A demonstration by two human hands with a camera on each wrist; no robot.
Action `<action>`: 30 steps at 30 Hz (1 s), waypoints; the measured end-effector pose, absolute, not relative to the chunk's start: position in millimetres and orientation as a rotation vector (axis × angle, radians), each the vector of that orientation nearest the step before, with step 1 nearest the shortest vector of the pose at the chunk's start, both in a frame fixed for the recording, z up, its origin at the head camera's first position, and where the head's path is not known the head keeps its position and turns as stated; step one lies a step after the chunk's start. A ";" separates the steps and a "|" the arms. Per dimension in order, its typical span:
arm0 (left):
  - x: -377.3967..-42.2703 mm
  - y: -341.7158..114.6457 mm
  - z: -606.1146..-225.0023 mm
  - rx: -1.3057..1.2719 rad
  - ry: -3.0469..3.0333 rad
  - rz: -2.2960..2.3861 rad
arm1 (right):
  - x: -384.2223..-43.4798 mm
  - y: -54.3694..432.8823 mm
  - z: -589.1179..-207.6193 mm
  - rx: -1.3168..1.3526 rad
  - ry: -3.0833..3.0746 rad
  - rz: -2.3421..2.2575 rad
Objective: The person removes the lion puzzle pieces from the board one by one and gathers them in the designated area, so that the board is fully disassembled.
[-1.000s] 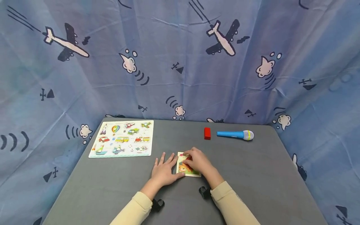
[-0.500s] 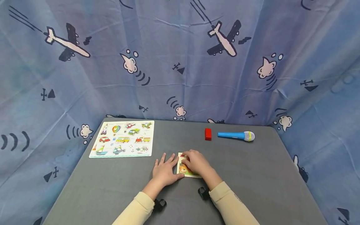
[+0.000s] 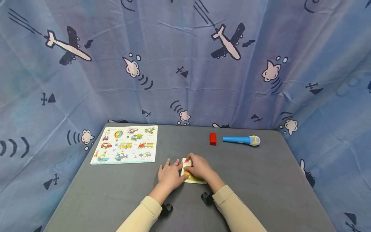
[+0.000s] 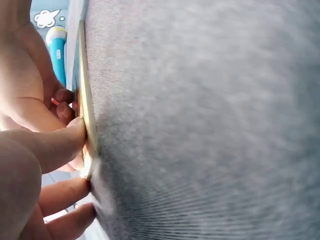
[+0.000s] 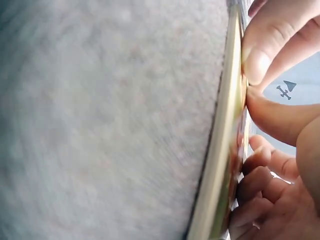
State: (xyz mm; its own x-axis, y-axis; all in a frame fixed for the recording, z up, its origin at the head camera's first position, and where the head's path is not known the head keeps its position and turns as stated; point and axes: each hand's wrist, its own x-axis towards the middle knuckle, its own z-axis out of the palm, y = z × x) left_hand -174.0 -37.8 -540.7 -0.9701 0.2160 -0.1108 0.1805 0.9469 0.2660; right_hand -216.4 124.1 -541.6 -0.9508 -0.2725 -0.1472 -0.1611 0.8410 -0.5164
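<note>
A small cream-edged picture board [image 3: 186, 163] lies flat on the grey table in the head view, printed in red, orange and green. My left hand [image 3: 168, 177] rests palm down at its left side, fingers spread, thumb on the lower left corner. Over the right part of the board bends my right hand [image 3: 200, 167], its thumb and curled fingers touching the picture and hiding much of it. I cannot tell whether they pinch a loose piece. The left wrist view shows the board's thin edge [image 4: 84, 75] under the left thumb; the right wrist view shows it [image 5: 215, 150] too.
A large white picture board [image 3: 152, 141] with printed vehicles lies at the back left. Behind the right hand are a red block [image 3: 213, 139] and a blue toy microphone [image 3: 236, 140]. A blue airplane-print curtain [image 3: 162, 74] hangs behind the grey table [image 3: 121, 196].
My right hand has shifted slightly left over the small board, its thumb and fingers covering more of the picture. The left hand stays nearly in place, its thumb a little further up.
</note>
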 end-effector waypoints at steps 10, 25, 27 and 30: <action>-175.5 -31.6 -537.6 0.274 2.965 0.349 | -219.7 126.3 -545.1 -0.251 2.750 -0.899; -177.1 -33.4 -538.0 0.278 2.968 0.359 | -220.7 125.9 -546.4 -0.295 2.797 -1.043; -176.4 -33.8 -539.3 0.287 2.978 0.359 | -219.9 126.2 -545.6 -0.319 2.792 -1.118; -174.3 -34.2 -541.7 0.307 2.989 0.348 | -218.2 129.2 -543.2 -0.297 2.764 -1.252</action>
